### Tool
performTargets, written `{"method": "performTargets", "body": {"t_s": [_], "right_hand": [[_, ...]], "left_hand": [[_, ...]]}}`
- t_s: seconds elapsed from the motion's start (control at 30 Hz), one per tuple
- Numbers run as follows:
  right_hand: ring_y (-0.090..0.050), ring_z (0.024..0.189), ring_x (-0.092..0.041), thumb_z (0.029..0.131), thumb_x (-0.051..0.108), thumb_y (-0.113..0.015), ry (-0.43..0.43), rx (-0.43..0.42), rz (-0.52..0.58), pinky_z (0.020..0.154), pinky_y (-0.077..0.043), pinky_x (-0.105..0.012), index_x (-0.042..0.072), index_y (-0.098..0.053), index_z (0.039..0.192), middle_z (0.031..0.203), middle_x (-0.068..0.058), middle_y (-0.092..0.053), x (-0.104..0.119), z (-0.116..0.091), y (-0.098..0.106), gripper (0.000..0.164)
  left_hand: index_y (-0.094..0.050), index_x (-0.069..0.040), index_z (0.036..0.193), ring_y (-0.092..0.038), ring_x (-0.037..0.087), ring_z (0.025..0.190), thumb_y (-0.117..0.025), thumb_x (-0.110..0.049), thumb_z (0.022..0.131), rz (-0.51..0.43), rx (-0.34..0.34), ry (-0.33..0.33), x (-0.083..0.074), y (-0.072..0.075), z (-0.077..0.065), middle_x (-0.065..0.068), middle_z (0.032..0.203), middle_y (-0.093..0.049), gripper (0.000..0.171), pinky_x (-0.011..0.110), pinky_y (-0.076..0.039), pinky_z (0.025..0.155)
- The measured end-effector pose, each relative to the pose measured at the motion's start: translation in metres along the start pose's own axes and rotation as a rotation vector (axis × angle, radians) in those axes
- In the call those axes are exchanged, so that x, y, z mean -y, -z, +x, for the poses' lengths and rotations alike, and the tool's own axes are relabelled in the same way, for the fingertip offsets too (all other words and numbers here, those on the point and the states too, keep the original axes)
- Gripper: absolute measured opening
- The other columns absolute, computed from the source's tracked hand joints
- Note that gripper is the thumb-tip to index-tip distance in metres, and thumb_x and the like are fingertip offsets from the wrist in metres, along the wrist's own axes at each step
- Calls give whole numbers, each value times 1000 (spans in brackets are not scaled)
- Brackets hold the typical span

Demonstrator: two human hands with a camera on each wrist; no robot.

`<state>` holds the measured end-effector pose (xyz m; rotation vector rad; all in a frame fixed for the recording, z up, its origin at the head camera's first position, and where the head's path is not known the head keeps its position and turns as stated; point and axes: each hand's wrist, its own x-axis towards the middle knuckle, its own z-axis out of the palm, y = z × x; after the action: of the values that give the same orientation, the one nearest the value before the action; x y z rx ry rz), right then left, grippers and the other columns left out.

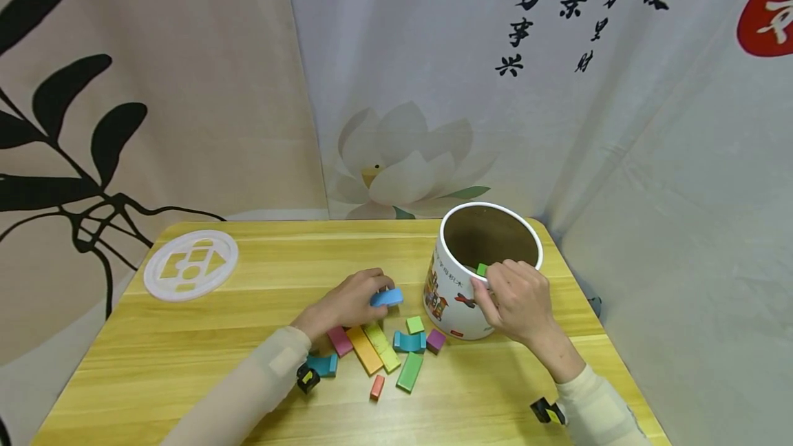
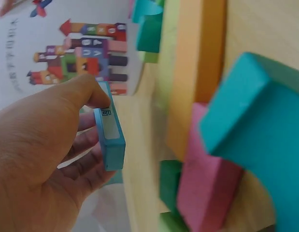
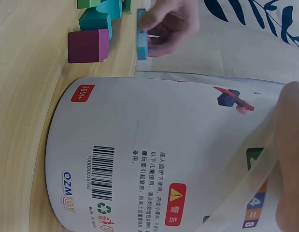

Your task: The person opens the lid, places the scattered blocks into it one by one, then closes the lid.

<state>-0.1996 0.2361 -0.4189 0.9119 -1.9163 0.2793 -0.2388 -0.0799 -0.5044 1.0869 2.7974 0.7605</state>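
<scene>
My left hand [image 1: 362, 298] pinches a light blue block [image 1: 387, 297] between thumb and fingers, just above the table and left of the white bucket [image 1: 455, 301]. In the left wrist view, a white label shows on this blue block [image 2: 109, 128]. My right hand [image 1: 517, 298] grips the bucket's near rim, thumb along the outside wall; the other fingertips are hidden. A green block [image 1: 482, 269] shows at the rim beside those fingers; whether they touch it is unclear. Near the left hand lie an orange block [image 1: 364, 350], a yellow-green block [image 1: 381, 347] and a pink block [image 1: 339, 341].
A teal arch block [image 1: 409, 342], a purple block [image 1: 436, 341], a long green block [image 1: 409, 372] and a small red block [image 1: 377, 388] lie before the bucket. The white lid with shaped holes [image 1: 155, 279] rests at the table's back left. Curtains hang behind.
</scene>
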Motion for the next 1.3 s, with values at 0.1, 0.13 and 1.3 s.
{"method": "performTargets", "body": {"t_s": [0.1, 0.13, 1.3], "right_hand": [[-23, 48, -7, 98, 33, -50, -1, -2, 1, 43, -16, -23, 12, -41, 60, 53, 9, -29, 0, 0, 0, 44], [-23, 48, -8, 98, 33, -50, -1, -3, 1, 43, -16, -23, 12, -41, 60, 53, 9, -29, 0, 0, 0, 45], [-21, 47, -8, 99, 33, -48, 6, -17, -9, 43, -15, -23, 13, -40, 59, 52, 8, -28, 0, 1, -1, 45]], "left_hand": [[-72, -7, 120, -57, 14, 82, -75, -18, 87, -7, -38, -11, -2, 8, 1, 1, 105, -64, 35, 21, -51, 68], [-72, -7, 120, -57, 15, 81, -75, -18, 87, -8, -53, -18, -3, 11, 2, 1, 104, -63, 35, 21, -51, 66], [-72, -4, 123, -58, 12, 88, -70, -18, 90, -2, -360, -273, -75, 112, 60, 4, 107, -65, 37, 26, -55, 73]]}}
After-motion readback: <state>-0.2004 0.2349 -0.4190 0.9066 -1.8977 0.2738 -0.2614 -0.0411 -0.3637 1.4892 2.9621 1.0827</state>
